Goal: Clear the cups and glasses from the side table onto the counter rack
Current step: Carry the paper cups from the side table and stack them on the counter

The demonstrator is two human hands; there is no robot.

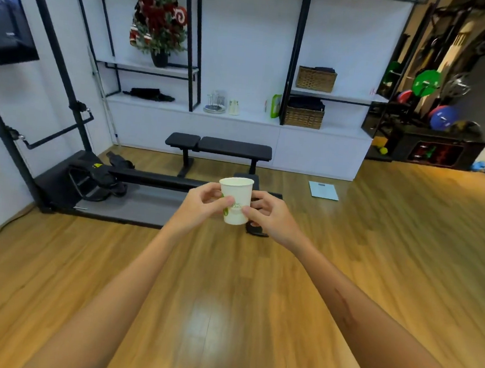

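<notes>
While both arms reached out over the wooden floor [225, 313], one white paper cup [235, 200] stood upright in a two-handed grip, left hand [202, 202] and right hand [268, 215] pinching its sides; contents hidden. Two wicker baskets [316, 79] of dark cloth sat on the shelves.

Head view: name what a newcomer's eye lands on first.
A white paper cup sits centre frame, upright, held in the grip of both the left hand and right hand above the wooden floor. Behind it stands a black bench; a decorated Christmas tree tops the shelving.
</notes>
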